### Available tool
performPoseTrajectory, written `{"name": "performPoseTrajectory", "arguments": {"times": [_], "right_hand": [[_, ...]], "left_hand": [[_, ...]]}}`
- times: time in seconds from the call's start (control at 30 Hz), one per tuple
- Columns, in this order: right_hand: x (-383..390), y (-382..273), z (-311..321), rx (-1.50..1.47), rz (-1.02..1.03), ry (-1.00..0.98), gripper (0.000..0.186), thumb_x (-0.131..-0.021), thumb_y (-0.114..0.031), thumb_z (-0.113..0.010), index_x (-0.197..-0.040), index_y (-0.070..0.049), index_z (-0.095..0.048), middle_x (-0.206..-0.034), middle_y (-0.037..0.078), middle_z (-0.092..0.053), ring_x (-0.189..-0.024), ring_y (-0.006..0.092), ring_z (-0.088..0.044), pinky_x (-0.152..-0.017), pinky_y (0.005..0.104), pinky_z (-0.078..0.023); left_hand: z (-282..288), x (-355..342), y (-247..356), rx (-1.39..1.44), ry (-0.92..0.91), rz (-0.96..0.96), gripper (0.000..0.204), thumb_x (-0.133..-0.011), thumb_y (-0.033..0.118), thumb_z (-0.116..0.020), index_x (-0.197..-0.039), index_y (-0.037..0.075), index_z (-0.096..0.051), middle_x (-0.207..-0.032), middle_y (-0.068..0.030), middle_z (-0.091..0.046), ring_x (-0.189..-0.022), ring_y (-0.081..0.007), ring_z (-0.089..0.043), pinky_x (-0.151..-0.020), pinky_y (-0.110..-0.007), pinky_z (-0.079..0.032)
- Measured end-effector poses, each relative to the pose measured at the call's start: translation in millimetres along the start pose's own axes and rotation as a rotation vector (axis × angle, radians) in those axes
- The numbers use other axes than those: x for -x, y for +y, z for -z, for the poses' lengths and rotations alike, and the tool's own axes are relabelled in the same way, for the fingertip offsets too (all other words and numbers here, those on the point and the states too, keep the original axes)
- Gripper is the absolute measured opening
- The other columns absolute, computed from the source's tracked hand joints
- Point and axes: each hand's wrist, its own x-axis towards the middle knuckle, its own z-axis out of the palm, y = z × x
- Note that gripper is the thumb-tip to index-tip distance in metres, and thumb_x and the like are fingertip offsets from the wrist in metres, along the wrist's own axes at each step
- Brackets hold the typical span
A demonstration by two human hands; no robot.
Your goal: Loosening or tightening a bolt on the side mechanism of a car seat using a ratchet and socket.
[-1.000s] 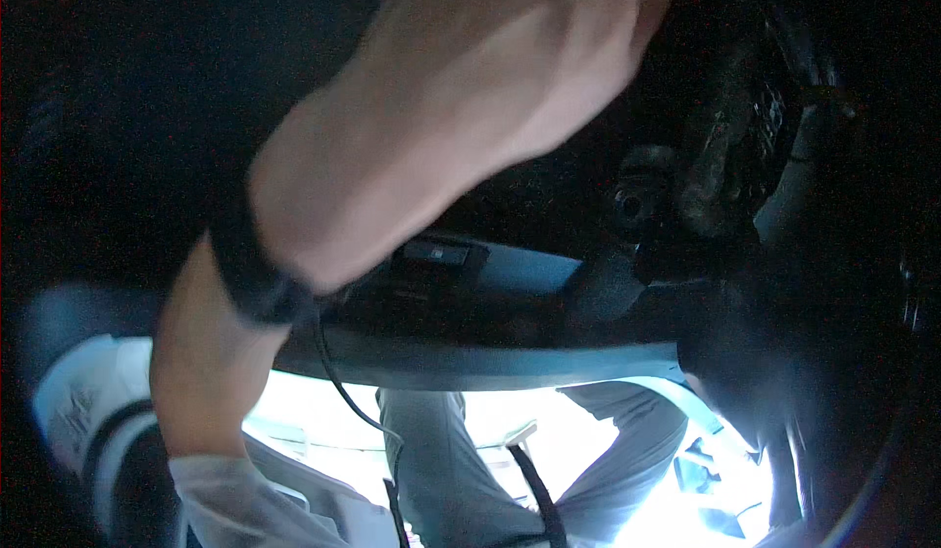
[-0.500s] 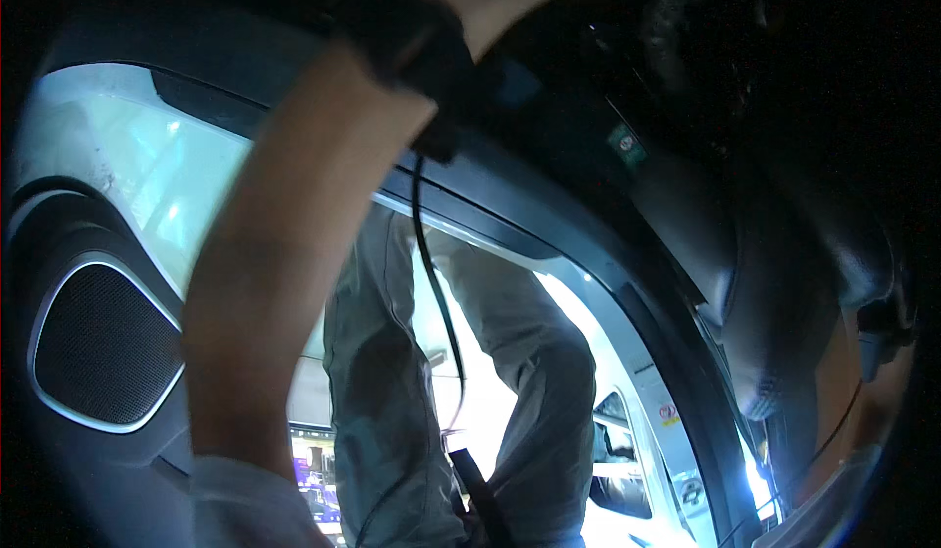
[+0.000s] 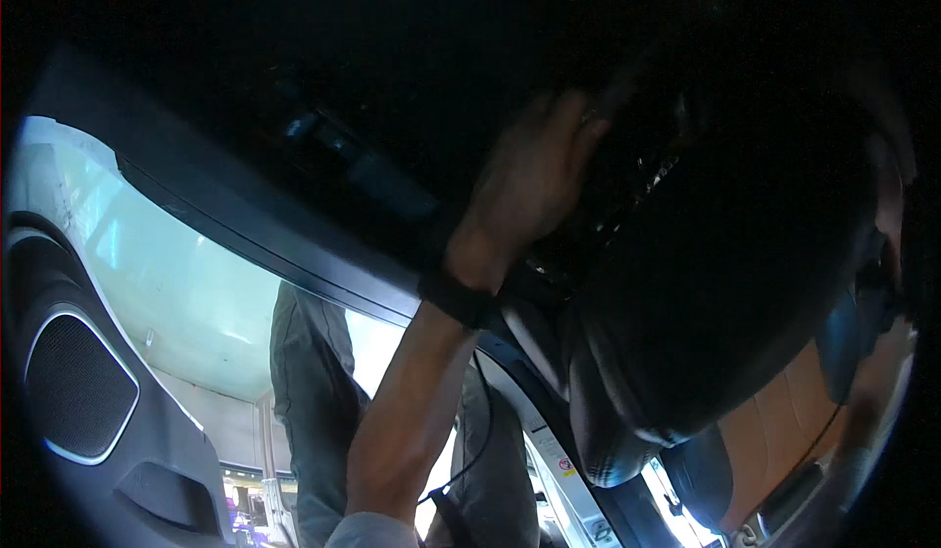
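Observation:
My left hand (image 3: pixel 529 180) reaches into the dark space beside a black leather car seat (image 3: pixel 627 381), a dark band on its wrist. Its fingers are bent and blurred near shiny metal parts (image 3: pixel 652 180) by the seat's side. Whether they grip anything is too dark to make out. A strip of bare skin, apparently my right forearm (image 3: pixel 890 352), runs along the right rim; the right hand itself does not show. A thin black cable (image 3: pixel 485 435) hangs below the left wrist, in front of my grey trouser legs (image 3: pixel 314 381).
The door sill (image 3: pixel 265 254) crosses diagonally beneath the arm. At left stands the door panel with a speaker grille (image 3: pixel 78 386). A brown seat surface (image 3: pixel 774 430) lies at lower right. A small dim bluish part (image 3: pixel 333 136) shows in the dark floor area.
My left arm has swung right and lower in the picture, bringing the hand into view beside the seat. The view has shifted, showing more of the seat and brown surface.

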Motion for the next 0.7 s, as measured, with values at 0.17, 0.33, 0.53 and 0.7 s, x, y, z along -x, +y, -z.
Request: {"name": "performPoseTrajectory", "arguments": {"times": [0.17,0.33,0.53,0.7], "right_hand": [[-12,26,14,-0.007,0.028,-0.042,0.045,-0.092,-0.044,-0.048,-0.089,-0.004,-0.069,-0.088,0.019,-0.063,-0.080,0.0356,-0.061,-0.072,0.0447,-0.047],[-22,69,22,-0.029,0.063,-0.012,0.047,-0.092,-0.045,-0.046,-0.086,-0.004,-0.069,-0.085,0.019,-0.063,-0.077,0.0359,-0.062,-0.070,0.0446,-0.047],[-37,70,38,0.018,0.059,-0.086,0.050,-0.092,-0.046,-0.045,-0.084,-0.004,-0.070,-0.081,0.019,-0.064,-0.073,0.0362,-0.062,-0.067,0.0445,-0.047],[-70,71,18,-0.026,0.122,-0.090,0.052,-0.092,-0.048,-0.044,-0.081,-0.004,-0.070,-0.078,0.019,-0.065,-0.070,0.0365,-0.063,-0.065,0.0444,-0.048]], "left_hand": [[-37,-5,10,-0.277,0.194,-0.213,0.019,-0.099,0.024,-0.056,-0.104,0.008,-0.063,-0.096,-0.0158,-0.061,-0.091,-0.0316,-0.059,-0.079,-0.047,-0.045],[-31,-14,20,-0.386,-0.012,-0.198,0.019,-0.097,0.022,-0.058,-0.108,0.008,-0.065,-0.101,-0.0159,-0.062,-0.102,-0.0296,-0.056,-0.086,-0.046,-0.044],[27,-24,-32,-0.585,0.093,-0.323,0.024,-0.097,0.020,-0.057,-0.113,0.004,-0.064,-0.098,-0.0161,-0.065,-0.071,-0.0295,-0.063,-0.068,-0.045,-0.052],[122,-5,-28,-0.704,-0.135,0.095,0.030,-0.096,0.025,-0.061,-0.114,0.001,-0.064,-0.094,-0.0186,-0.067,-0.071,-0.0309,-0.067,-0.068,-0.043,-0.055]]}}
